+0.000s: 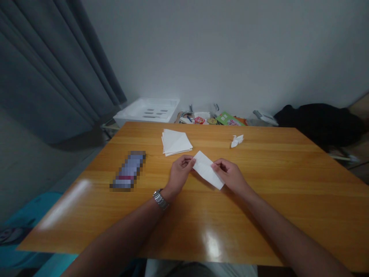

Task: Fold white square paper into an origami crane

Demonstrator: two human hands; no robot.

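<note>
A folded white sheet of paper (208, 171) is held tilted just above the table, between both hands. My left hand (181, 171) pinches its left edge with the thumb on top; a metal watch is on that wrist. On the opposite side, my right hand (229, 173) grips the paper's right edge between thumb and fingers. Just beyond the left hand lies a stack of white paper sheets (175, 141). Farther back to the right rests a small folded paper bird (237, 141).
The wooden table (273, 215) fills the foreground. A blurred-out phone-like object (128, 171) lies at the left. Behind the back edge are a white plastic tray (147, 109), a green booklet (229, 118) and a black cloth-like heap (319, 121). A grey curtain (57, 57) hangs at the left.
</note>
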